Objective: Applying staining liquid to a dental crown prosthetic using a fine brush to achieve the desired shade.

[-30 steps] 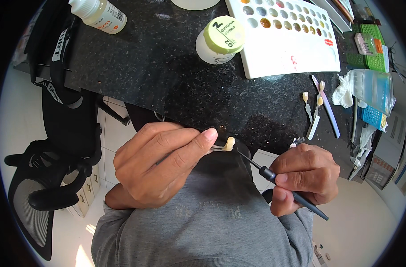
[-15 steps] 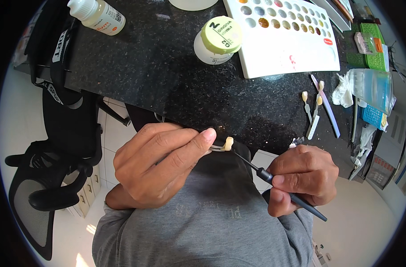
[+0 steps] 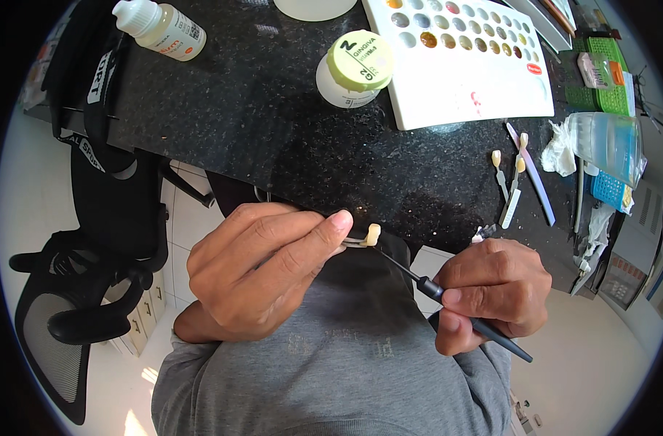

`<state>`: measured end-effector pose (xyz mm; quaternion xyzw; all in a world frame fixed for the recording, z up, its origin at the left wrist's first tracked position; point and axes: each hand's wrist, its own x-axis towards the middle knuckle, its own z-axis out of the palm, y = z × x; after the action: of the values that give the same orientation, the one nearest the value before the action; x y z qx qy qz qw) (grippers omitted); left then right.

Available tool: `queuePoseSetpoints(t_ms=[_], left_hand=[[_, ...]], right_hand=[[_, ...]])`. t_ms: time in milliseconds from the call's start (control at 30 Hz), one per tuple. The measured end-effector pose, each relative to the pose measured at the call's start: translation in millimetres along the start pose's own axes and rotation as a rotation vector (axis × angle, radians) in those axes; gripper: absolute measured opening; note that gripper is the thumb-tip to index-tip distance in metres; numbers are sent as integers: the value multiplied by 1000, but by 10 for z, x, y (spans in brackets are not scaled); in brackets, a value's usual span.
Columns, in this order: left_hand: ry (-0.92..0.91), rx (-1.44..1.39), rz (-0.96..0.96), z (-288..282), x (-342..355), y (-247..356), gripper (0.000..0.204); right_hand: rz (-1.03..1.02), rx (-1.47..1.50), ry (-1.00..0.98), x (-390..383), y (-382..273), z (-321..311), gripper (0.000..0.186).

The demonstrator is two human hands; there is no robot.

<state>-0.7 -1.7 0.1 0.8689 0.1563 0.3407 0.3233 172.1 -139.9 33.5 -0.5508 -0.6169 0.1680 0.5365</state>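
Note:
My left hand (image 3: 266, 269) is closed around a slim metal clamp (image 3: 355, 242), most of which the fingers hide. At the clamp's end is a small cream-coloured tooth crown (image 3: 374, 234), just off the table's front edge and above my lap. My right hand (image 3: 495, 294) grips a thin brush (image 3: 431, 288) with a dark handle, thumb and fingers pinching it near its front. The brush's fine tip points up and left to the crown's lower edge; whether it touches cannot be made out.
On the black speckled table (image 3: 222, 109) are a white palette (image 3: 448, 94) with coloured wells, a green-lidded jar (image 3: 353, 69) and a dropper bottle (image 3: 161, 29). Shade tabs (image 3: 500, 174), a lilac stick (image 3: 539, 182) and crumpled tissue (image 3: 559, 149) lie right. A black chair (image 3: 117, 218) stands left.
The brush and my right hand have shifted very slightly left, bringing the tip closer to the crown's lower edge. My left hand and the crown have hardly moved.

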Motion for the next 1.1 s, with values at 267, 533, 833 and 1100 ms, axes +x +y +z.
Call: queuePoseSetpoints(t_ms=[267,533,833,1100], left_hand=[[4,11,5,-2,15,8,32],[6,20,3,-3,-2,5,31],[-20,19,6,-22,2,8,28],[-35,50,46,-34,0,-16,25]], right_hand=[[16,18,72,-1,-5,34,19],[27,20,82,15,-17,46,17],[24,16,94,9,-17,45,18],[76,-1,81,37,-45,40,20]])
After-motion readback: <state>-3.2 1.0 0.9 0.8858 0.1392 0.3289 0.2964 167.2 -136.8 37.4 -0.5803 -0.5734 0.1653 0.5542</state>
